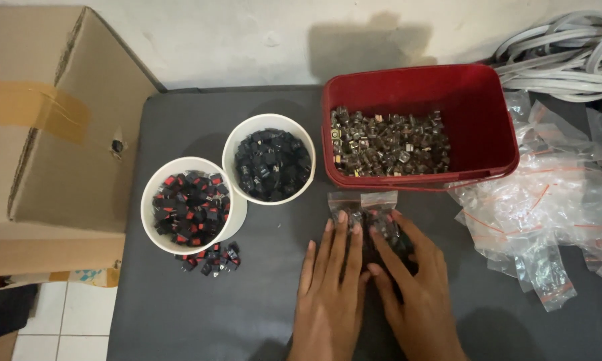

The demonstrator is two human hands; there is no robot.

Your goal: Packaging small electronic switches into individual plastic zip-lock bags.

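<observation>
Grey matting [180, 314] covers the bench I look down on, a cardboard box [53, 134] off to one side. My left hand [331, 281] lies flat, fingers spread, and my right hand [411, 281] presses beside it, both on two small clear bags [362, 207] of dark parts just below the red tub [448, 87]. I judge I'm flattening or sealing them; closing the strips calls for firm, even pressure.

A red tub [488, 113] of small dark metal-tipped parts sits at the back of the grey surface [267, 314]. Left of it stand two white cups, one [269, 164] of black parts, one [191, 207] of black-and-red parts (a few spilled [210, 259] just below). A cardboard box [60, 134] stands far left, grey cables [568, 53] top right.
</observation>
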